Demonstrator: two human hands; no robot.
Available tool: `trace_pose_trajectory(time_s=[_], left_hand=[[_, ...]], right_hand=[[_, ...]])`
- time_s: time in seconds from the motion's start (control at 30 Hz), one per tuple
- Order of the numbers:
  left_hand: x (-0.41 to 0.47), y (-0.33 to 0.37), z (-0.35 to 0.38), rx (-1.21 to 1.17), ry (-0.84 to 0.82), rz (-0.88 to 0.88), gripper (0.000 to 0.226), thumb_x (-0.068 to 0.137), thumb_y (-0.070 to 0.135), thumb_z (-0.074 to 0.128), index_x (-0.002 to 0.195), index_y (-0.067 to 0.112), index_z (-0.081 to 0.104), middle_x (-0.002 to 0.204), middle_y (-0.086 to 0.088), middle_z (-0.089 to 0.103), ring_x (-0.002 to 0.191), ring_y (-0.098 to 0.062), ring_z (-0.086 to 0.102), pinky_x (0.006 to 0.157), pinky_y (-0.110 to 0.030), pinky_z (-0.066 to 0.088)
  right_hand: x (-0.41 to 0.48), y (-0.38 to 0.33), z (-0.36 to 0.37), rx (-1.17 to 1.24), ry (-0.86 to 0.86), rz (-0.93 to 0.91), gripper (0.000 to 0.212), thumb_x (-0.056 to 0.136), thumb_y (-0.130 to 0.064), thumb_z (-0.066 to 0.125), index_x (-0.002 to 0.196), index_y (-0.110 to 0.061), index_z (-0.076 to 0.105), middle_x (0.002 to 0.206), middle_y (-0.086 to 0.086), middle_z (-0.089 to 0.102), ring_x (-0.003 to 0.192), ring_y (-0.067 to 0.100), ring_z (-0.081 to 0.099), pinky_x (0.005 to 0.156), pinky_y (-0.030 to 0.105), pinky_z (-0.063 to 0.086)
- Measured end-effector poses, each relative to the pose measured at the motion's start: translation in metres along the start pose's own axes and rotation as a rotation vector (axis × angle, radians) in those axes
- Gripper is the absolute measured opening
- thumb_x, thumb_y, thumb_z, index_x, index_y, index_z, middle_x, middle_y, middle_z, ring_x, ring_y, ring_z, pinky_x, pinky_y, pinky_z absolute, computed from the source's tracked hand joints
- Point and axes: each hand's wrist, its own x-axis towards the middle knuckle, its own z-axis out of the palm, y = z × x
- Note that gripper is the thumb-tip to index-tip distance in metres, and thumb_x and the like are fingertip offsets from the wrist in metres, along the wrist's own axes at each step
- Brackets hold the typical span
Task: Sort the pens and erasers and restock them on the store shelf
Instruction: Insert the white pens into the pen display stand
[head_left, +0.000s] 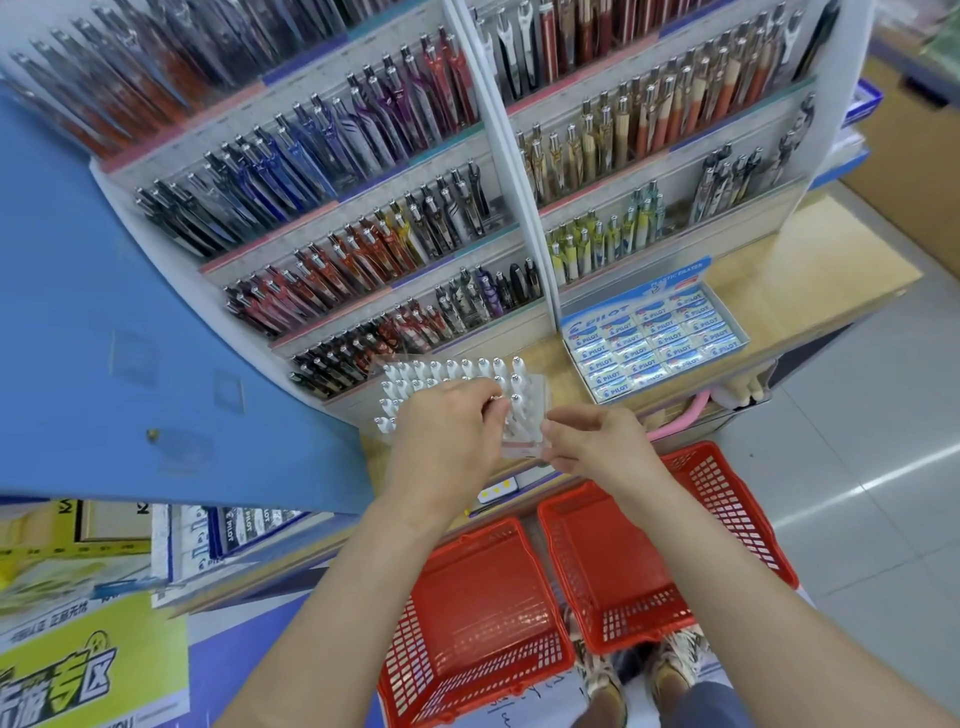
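Your left hand (447, 441) curls its fingertips around the silver-capped top of one white pen (500, 401), pinching it as it stands in the near right part of the clear pen holder (524, 448). Your right hand (592, 441) grips that holder's near right corner between thumb and fingers, bracing it.

The holder, packed with rows of upright white pens (441, 371), sits on the wooden ledge (566, 387) at the foot of the tiered pen display (363, 208).

To do this step well, keep the right hand firm so the light holder does not tip or slide. Work the pen straight along its own axis so its neighbours, standing just beside it, are not dragged askew.

The lowest tier of dark pens lies just beyond the holder on the far side. The box of Pilot erasers (654, 338) sits near on the right, and the blue panel (104, 312) closes the left.

The freest way out looks to be up and toward you, over the two red baskets, left (467, 597) and right (623, 571), which stand on the near side.
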Motion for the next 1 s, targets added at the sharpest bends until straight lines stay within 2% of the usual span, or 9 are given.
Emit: trace_pose_trajectory(time_s=[0.1, 0.37, 0.53, 0.6, 0.67, 0.77, 0.83, 0.9, 1.0], left_hand=[[0.003, -0.002, 0.002, 0.019, -0.067, -0.005, 0.016, 0.086, 0.024, 0.061, 0.077, 0.014, 0.069, 0.066, -0.001, 0.067, 0.065, -0.021, 0.060, 0.062, -0.035, 0.047], [0.006, 0.001, 0.015, 0.038, -0.113, 0.002, 0.020, 0.089, 0.029, 0.060, 0.088, 0.013, 0.071, 0.079, -0.002, 0.067, 0.078, -0.022, 0.061, 0.070, -0.033, 0.046], [0.007, -0.005, 0.023, 0.105, -0.071, 0.025, 0.017, 0.085, 0.034, 0.065, 0.086, 0.019, 0.073, 0.074, 0.009, 0.046, 0.085, -0.018, 0.051, 0.067, -0.021, 0.027], [0.005, -0.007, 0.028, 0.159, -0.066, 0.049, 0.017, 0.084, 0.035, 0.066, 0.085, 0.019, 0.074, 0.074, 0.007, 0.053, 0.086, -0.019, 0.051, 0.067, -0.024, 0.036], [0.002, -0.009, 0.031, 0.200, -0.060, 0.062, 0.016, 0.080, 0.034, 0.070, 0.080, 0.019, 0.073, 0.072, 0.005, 0.058, 0.081, -0.020, 0.054, 0.060, -0.030, 0.047], [0.001, -0.012, 0.034, 0.204, -0.050, 0.072, 0.018, 0.075, 0.037, 0.075, 0.076, 0.019, 0.072, 0.068, 0.005, 0.057, 0.074, -0.020, 0.055, 0.058, -0.031, 0.049], [0.001, -0.013, 0.035, 0.149, -0.040, 0.058, 0.022, 0.075, 0.041, 0.074, 0.082, 0.020, 0.073, 0.070, 0.006, 0.056, 0.076, -0.018, 0.054, 0.063, -0.028, 0.045], [-0.001, -0.016, 0.031, 0.048, -0.002, -0.011, 0.026, 0.078, 0.043, 0.071, 0.094, 0.022, 0.071, 0.077, 0.008, 0.057, 0.082, -0.014, 0.051, 0.071, -0.022, 0.036], [-0.011, -0.030, 0.015, -0.065, 0.190, -0.180, 0.023, 0.087, 0.032, 0.064, 0.107, 0.021, 0.068, 0.097, 0.005, 0.062, 0.095, -0.012, 0.050, 0.083, -0.019, 0.031]], right_hand=[[0.001, 0.000, 0.001, 0.010, 0.010, 0.006, 0.025, 0.086, -0.011, 0.069, 0.107, 0.003, 0.064, 0.093, 0.014, 0.066, 0.081, 0.034, 0.070, 0.077, 0.035, 0.059], [0.005, 0.005, 0.003, 0.013, 0.033, -0.011, 0.028, 0.083, -0.013, 0.072, 0.104, 0.005, 0.066, 0.090, 0.014, 0.067, 0.077, 0.028, 0.069, 0.078, 0.034, 0.059], [0.008, 0.007, 0.004, -0.011, 0.055, -0.023, 0.028, 0.082, -0.015, 0.073, 0.104, 0.003, 0.068, 0.093, 0.018, 0.069, 0.078, 0.030, 0.069, 0.077, 0.034, 0.059], [0.008, 0.007, 0.004, -0.016, 0.067, -0.034, 0.027, 0.082, -0.014, 0.072, 0.103, 0.002, 0.068, 0.092, 0.018, 0.070, 0.076, 0.028, 0.069, 0.078, 0.035, 0.059], [0.010, 0.009, 0.006, -0.034, 0.084, -0.040, 0.026, 0.082, -0.015, 0.072, 0.102, 0.002, 0.069, 0.087, 0.016, 0.070, 0.072, 0.025, 0.068, 0.077, 0.035, 0.059], [0.011, 0.010, 0.009, -0.071, 0.112, -0.067, 0.015, 0.079, -0.016, 0.074, 0.090, -0.005, 0.074, 0.071, 0.010, 0.070, 0.065, 0.024, 0.066, 0.079, 0.041, 0.058], [0.012, 0.011, 0.010, -0.105, 0.134, -0.081, 0.009, 0.075, -0.021, 0.075, 0.081, -0.014, 0.075, 0.068, 0.007, 0.072, 0.069, 0.025, 0.069, 0.083, 0.047, 0.056], [0.013, 0.010, 0.011, -0.126, 0.150, -0.079, 0.019, 0.072, -0.026, 0.077, 0.087, -0.014, 0.075, 0.072, 0.004, 0.073, 0.077, 0.024, 0.071, 0.086, 0.048, 0.055], [0.017, 0.005, 0.011, -0.159, 0.151, -0.075, 0.022, 0.076, -0.023, 0.076, 0.094, -0.010, 0.074, 0.076, 0.003, 0.073, 0.081, 0.024, 0.071, 0.088, 0.046, 0.054]])
